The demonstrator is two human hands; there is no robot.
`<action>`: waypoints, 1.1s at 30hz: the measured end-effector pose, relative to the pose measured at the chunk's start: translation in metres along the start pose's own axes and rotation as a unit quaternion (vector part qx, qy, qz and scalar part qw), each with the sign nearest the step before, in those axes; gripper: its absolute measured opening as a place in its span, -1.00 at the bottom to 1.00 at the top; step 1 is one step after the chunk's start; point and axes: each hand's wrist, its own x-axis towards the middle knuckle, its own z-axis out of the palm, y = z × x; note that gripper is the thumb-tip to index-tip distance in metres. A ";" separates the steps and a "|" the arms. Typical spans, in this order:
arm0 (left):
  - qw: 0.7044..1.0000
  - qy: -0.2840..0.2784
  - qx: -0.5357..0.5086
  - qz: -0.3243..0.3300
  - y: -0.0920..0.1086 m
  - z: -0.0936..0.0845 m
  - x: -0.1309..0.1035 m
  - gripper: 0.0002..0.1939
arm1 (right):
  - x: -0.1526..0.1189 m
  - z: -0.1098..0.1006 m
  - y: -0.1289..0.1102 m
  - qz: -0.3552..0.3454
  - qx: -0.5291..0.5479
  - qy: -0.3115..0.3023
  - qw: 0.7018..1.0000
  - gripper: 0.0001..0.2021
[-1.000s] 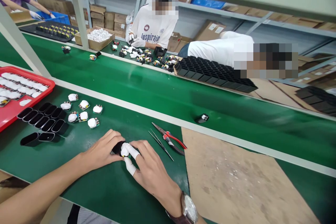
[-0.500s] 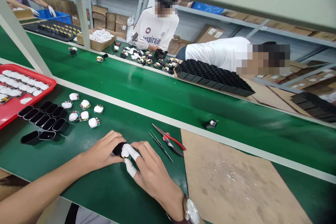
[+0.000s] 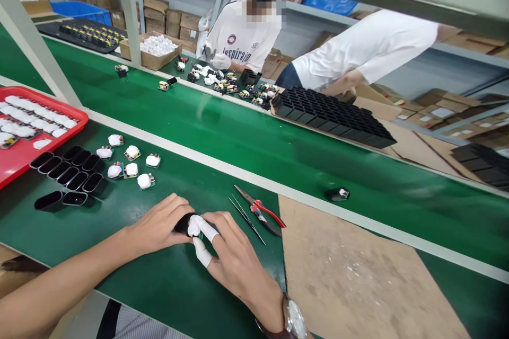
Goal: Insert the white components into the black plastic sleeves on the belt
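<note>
Carefully, the left hand (image 3: pixel 162 221) is bent around a black case (image 3: pixel 182 224), with its fingers closed on the sides; the mouth of the case points toward the right hand (image 3: pixel 234 254). There, the thumb and one finger, both in white covers, are only a little apart and have hold of a circuit board (image 3: pixel 194 226) with a white top. This board is at the mouth of the case; how deep it sits, I cannot tell. Both are near the front edge of the green tabletop (image 3: pixel 159 291).

Toward the left edge stand more black cases (image 3: pixel 74 181), open side up, beside a red tray (image 3: pixel 24 159) with rows of white-topped pieces. Between these cases and the pale strip (image 3: pixel 191 155) along the back edge lie seven similar boards (image 3: pixel 131 170). To the right of the hands, tweezers (image 3: pixel 247 220) lie just beside pliers (image 3: pixel 255 205), whose handles reach the corner of a brown sheet (image 3: pixel 358 280).
</note>
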 end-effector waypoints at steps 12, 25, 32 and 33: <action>1.000 0.005 0.013 -0.010 -0.002 0.001 -0.001 -0.53 | -0.003 0.002 0.004 0.008 0.027 0.030 0.999 -0.55; 1.000 0.001 0.004 0.003 -0.004 0.004 -0.004 -0.54 | 0.000 0.000 -0.002 0.001 -0.007 0.000 1.000 -0.68; 1.000 -0.011 -0.007 -0.002 -0.002 0.004 -0.002 -0.54 | -0.002 -0.003 -0.001 -0.030 -0.050 -0.019 0.998 -0.81; 1.000 -0.011 -0.006 -0.005 -0.001 0.004 -0.002 -0.55 | -0.002 -0.004 -0.001 -0.031 -0.052 -0.020 0.998 -0.82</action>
